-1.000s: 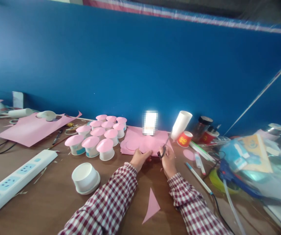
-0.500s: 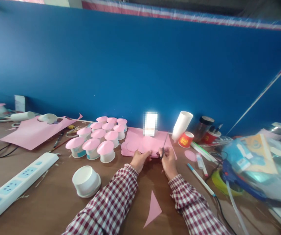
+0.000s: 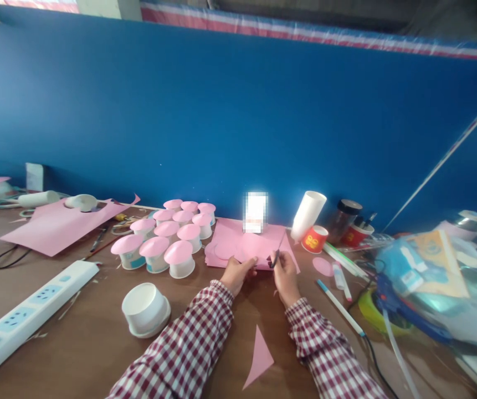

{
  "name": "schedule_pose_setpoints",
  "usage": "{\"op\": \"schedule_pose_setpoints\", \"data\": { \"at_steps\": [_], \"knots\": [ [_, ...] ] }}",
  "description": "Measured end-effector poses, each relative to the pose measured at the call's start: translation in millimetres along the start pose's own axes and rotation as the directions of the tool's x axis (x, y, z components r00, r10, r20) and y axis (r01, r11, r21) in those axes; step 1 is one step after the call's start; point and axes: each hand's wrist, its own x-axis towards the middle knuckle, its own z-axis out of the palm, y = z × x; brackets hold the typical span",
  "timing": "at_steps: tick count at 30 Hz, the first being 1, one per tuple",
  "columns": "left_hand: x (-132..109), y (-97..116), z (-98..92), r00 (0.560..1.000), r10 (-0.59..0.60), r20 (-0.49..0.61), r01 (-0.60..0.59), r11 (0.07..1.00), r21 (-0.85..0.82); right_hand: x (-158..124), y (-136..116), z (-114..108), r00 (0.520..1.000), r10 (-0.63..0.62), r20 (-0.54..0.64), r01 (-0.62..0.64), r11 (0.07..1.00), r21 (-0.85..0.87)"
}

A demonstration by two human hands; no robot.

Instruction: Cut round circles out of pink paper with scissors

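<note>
In the middle of the table, my left hand (image 3: 237, 274) pinches a piece of pink paper (image 3: 255, 245) at its near edge, thumb on top. My right hand (image 3: 287, 279) is closed on the dark handles of a pair of scissors (image 3: 277, 256); their blades point away from me beside the paper, and how far apart they stand cannot be made out. Beneath lies a stack of pink sheets (image 3: 223, 228). Closer to me, a curved pink offcut (image 3: 258, 360) rests between my forearms.
Several white paper cups topped with pink discs (image 3: 179, 252) stand left, near an upturned white cup (image 3: 144, 307) and a power strip (image 3: 34, 316). Rightward are stacked white cups (image 3: 308, 213), a red cup (image 3: 315, 239), a pink disc (image 3: 323, 266), a pen (image 3: 340, 307) and a blue glue gun (image 3: 404, 313).
My hands stay in nearly the same place over the pink paper, with the scissors handles shifting slightly in my right hand. The whole view has tilted a little.
</note>
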Motion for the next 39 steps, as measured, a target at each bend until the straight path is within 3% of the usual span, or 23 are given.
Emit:
{"op": "schedule_pose_setpoints", "data": {
  "at_steps": [6, 12, 34, 39],
  "knots": [
    [-0.8, 0.5, 0.4, 1.000, 0.006, -0.003, -0.006, 1.000, 0.023, -0.5, -2.4, -0.2, 1.000, 0.002, 0.015, -0.002, 1.000, 0.013],
    [-2.5, 2.5, 1.9, 1.000, 0.027, 0.011, -0.027, 0.998, -0.061, -1.6, -0.9, 0.1, 1.000, -0.003, 0.010, 0.004, 0.999, -0.053],
    [-1.4, 3.1, 2.9, 1.000, 0.026, 0.008, -0.025, 0.994, -0.102, -2.2, -3.0, 1.6, 1.000, -0.008, 0.023, 0.009, 0.999, -0.038],
    [-2.1, 4.0, 2.7, 0.999, 0.032, 0.019, -0.029, 0.993, -0.111, -3.8, -6.3, 1.7, 0.999, 0.038, 0.020, -0.039, 0.999, 0.021]
  ]
}}
